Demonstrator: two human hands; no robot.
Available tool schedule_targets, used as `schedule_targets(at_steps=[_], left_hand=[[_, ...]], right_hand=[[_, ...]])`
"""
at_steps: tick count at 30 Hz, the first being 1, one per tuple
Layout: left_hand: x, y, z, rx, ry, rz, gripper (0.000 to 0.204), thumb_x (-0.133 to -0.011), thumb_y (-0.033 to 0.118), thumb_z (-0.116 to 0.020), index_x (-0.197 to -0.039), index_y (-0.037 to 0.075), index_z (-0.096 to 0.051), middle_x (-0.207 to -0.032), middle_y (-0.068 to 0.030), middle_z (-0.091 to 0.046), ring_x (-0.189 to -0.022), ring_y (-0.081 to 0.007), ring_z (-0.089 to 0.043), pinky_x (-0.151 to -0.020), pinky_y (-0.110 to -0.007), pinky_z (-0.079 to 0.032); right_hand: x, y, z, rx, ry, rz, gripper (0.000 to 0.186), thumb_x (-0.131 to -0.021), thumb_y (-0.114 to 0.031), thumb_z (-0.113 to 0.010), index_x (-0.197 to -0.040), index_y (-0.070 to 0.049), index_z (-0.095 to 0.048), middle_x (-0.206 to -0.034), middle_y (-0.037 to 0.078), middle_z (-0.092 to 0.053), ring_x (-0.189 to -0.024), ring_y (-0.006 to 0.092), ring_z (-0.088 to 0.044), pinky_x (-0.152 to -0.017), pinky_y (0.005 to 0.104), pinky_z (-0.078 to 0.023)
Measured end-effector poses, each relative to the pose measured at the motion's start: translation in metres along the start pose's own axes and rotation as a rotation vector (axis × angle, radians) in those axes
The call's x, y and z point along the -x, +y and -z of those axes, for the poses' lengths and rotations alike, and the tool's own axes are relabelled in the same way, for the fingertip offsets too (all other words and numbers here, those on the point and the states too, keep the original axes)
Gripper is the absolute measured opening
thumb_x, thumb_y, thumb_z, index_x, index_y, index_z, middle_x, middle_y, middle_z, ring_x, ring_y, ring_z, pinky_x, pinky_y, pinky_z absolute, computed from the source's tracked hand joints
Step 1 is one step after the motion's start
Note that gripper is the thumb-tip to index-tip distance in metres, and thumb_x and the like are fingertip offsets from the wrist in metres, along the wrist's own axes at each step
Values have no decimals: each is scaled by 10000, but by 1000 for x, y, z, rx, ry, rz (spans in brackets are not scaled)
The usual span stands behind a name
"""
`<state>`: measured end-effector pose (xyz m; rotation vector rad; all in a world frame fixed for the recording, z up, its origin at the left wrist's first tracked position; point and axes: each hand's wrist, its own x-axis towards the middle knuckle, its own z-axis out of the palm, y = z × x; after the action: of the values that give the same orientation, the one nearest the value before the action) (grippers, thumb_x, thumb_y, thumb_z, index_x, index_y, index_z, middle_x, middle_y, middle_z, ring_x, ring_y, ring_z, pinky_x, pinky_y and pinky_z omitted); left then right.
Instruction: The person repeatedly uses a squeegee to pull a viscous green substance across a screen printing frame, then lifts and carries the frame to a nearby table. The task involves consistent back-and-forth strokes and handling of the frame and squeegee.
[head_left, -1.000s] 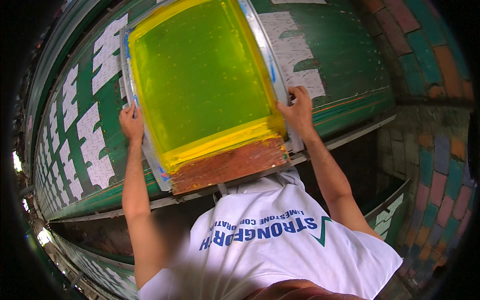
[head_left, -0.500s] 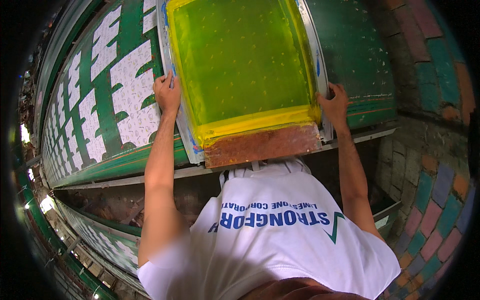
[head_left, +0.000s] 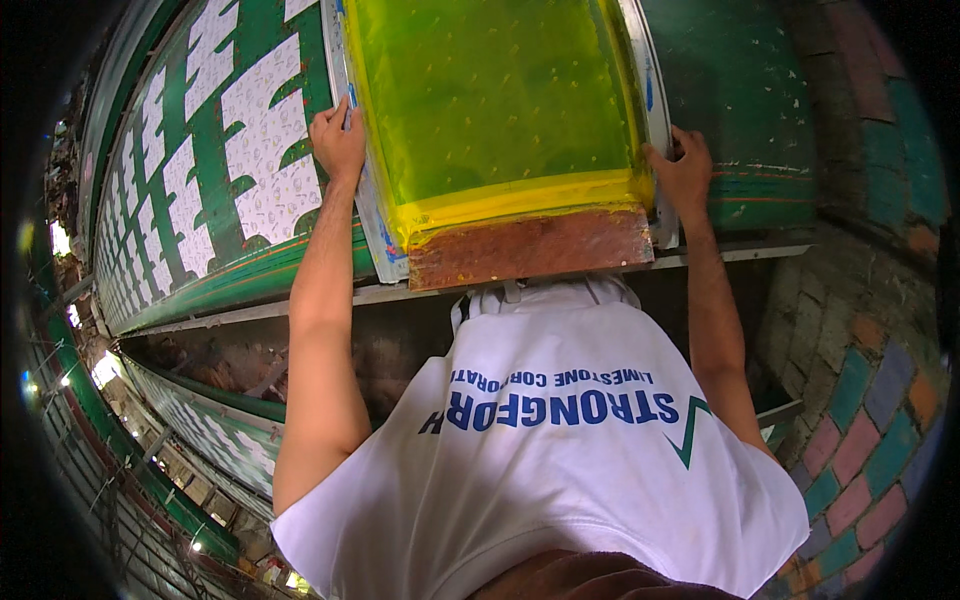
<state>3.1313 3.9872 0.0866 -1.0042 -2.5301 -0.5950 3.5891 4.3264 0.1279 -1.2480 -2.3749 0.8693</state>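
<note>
A screen printing frame point(head_left: 490, 186) with yellow-green mesh and metal side rails lies on a long green table in front of me. My left hand point(head_left: 340, 148) is closed around its left rail, fingers over the metal edge. On the opposite rail, my right hand point(head_left: 683, 172) grips with the thumb on the inner side and the fingers bent round the outer side. A reddish-brown board point(head_left: 530, 250) sits along the frame's near end, at the table edge. What lies under the mesh is hard to make out.
White printed fabric pieces point(head_left: 265, 160) lie in rows on the green table point(head_left: 740, 130) to the left. A metal rail point(head_left: 260, 312) runs along its near edge. Another table with white pieces point(head_left: 215, 420) stands at lower left. Coloured paving bricks point(head_left: 860, 430) cover the floor at right.
The view has shifted, so the table and frame sit slightly higher and further right in the picture. Both hands keep their hold on the rails.
</note>
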Motion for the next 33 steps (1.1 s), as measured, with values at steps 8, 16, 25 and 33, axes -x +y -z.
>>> schedule_targets(at_steps=[8, 16, 25, 33], left_hand=[[5, 0, -7, -21, 21, 0, 345, -876, 276, -793, -1206, 177, -808, -1003, -73, -637, -987, -287, -611, -849, -425, -532], [9, -4, -14, 48, 14, 19, 357, -894, 296, -782, -1237, 199, -799, -1015, -85, -647, -1001, -290, -602, -890, -428, -517], [12, -7, -21, 72, 21, 60, 376, -906, 358, -759, -1245, 201, -794, -1057, -83, -630, -1036, -290, -590, -891, -439, -534], [14, -13, -32, 87, 39, 35, 379, -945, 379, -714, -1287, 226, -773, -1094, -95, -615, -1073, -300, -571, -877, -476, -550]], right_hand=[[15, -18, 2, 188, 6, 89, 662, -858, -320, -864, -1377, 23, -637, -1281, 236, -619, -1190, 386, -606, -1006, 469, -513], [110, -119, -10, 213, -756, 753, 606, -826, -222, -845, -1384, -109, -638, -1376, 158, -611, -1296, 356, -581, -1078, 472, -519], [99, -170, -16, 383, -688, 693, 627, -825, -11, -718, -1436, -106, -610, -1386, 146, -641, -1229, 341, -642, -1007, 454, -551], [79, -179, -50, 510, -654, 574, 414, -827, -60, -691, -1238, -90, -734, -1102, 165, -742, -1006, 355, -722, -838, 465, -590]])
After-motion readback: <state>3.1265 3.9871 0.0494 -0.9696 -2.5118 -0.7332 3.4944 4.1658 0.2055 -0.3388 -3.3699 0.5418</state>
